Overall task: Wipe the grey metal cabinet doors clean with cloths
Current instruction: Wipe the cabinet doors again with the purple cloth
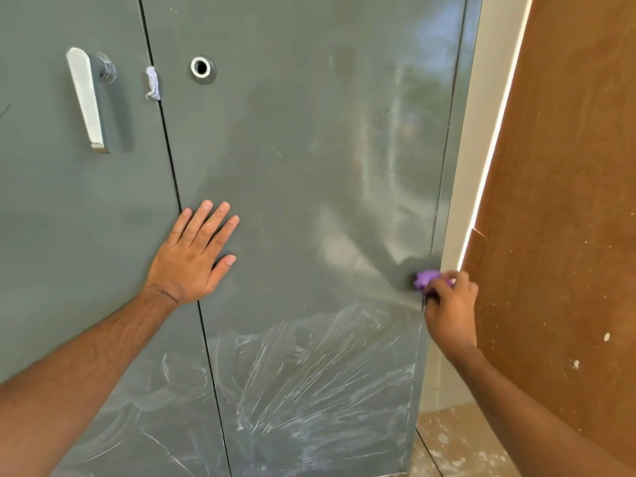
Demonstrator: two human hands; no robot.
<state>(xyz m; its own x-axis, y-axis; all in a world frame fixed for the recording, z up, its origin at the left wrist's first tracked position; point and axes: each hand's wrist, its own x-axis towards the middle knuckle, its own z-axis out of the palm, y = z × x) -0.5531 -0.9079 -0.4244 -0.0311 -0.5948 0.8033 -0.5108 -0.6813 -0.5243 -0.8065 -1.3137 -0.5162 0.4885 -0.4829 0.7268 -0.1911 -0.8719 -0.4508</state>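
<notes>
Two grey cabinet doors are filling most of the frame: the right door (309, 166) is taking the centre, the left door (51, 218) the left edge, a dark seam running between them. White streaks are smearing the lower parts of both. A brown board (568, 166) is leaning along the right side. The left hand (192, 256), fingers spread and straight, is pressing flat over the seam at centre left. The right hand (451, 304) is pinching a bunched purple cloth (425, 278) against the right door's edge, at centre right. A white handle (86, 98) is sitting upper left, a round lock hole (201, 67) beside it, and a white rag scrap (152, 83) is poking from the seam between them.
</notes>
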